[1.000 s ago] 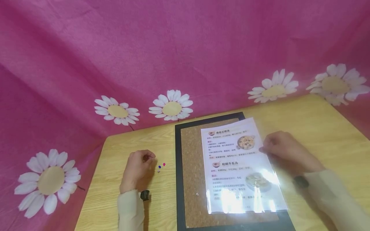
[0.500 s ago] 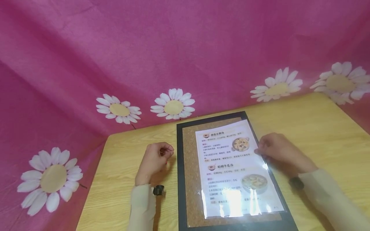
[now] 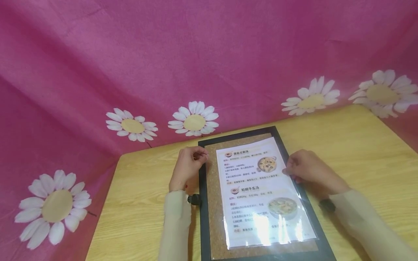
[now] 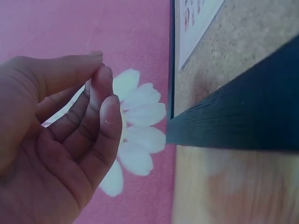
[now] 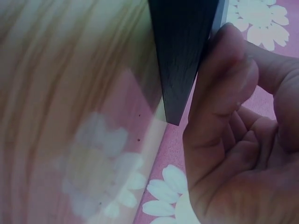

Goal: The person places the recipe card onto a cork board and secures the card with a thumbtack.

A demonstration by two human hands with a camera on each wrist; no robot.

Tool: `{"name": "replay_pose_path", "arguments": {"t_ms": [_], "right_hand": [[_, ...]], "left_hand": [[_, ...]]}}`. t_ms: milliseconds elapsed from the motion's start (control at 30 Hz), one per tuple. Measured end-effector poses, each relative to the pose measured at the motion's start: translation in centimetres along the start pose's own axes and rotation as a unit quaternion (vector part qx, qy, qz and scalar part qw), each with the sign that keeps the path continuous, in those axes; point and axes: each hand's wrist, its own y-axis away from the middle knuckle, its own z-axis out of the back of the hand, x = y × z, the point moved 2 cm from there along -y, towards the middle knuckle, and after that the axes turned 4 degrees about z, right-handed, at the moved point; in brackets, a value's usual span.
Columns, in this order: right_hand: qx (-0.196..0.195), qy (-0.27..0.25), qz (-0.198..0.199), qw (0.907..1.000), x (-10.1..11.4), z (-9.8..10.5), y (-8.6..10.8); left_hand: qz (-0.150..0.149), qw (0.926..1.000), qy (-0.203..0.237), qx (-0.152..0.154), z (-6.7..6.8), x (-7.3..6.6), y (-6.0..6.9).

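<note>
A glossy sheet with printed recipes [image 3: 251,217] lies on a cork board [image 3: 217,232] with a black frame [image 3: 204,217]. My right hand [image 3: 310,170] pinches the sheet's right edge between thumb and fingers; in the right wrist view only a sliver of sheet shows by the fingertips. Over the frame's upper left side is my left hand [image 3: 189,163], thumb and index fingertips pressed together. A tiny tip, apparently of a thumbtack, shows at those fingertips, the rest hidden. In the left wrist view the other fingers [image 4: 110,119] are loosely bent.
The board lies on a wooden table [image 3: 343,145]. A tiny pinkish-red tack [image 3: 186,186] peeks out beside my left wrist. Behind the table hangs a magenta cloth [image 3: 228,61] with large white daisies.
My left hand has moved right and away from me, from beside the small blue and pink tacks to the board's frame. My right hand has shifted the sheet slightly left on the board.
</note>
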Motion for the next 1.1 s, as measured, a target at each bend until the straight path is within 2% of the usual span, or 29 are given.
{"name": "replay_pose_path", "arguments": {"t_ms": [233, 433, 567, 800, 1100], "right_hand": [[-0.004, 0.008, 0.001, 1.0000, 0.2, -0.2, -0.3], [-0.006, 0.006, 0.007, 0.9999, 0.3, -0.3, -0.4], [-0.011, 0.025, 0.019, 0.9995, 0.7, -0.5, -0.6], [-0.013, 0.037, 0.030, 0.9988, 1.4, -0.9, -1.1], [-0.007, 0.038, 0.012, 0.9992, 1.5, -1.2, -1.6]], "left_hand": [[0.018, 0.9996, 0.019, -0.006, -0.8, 0.7, -1.8], [0.035, 0.9984, 0.044, 0.004, -1.6, 1.1, -3.0], [0.049, 0.9972, 0.056, 0.012, -1.9, 1.3, -3.6], [0.070, 0.9964, 0.045, 0.019, -1.7, 1.7, -4.4], [0.081, 0.9956, 0.022, 0.041, -1.5, 1.7, -5.4]]}}
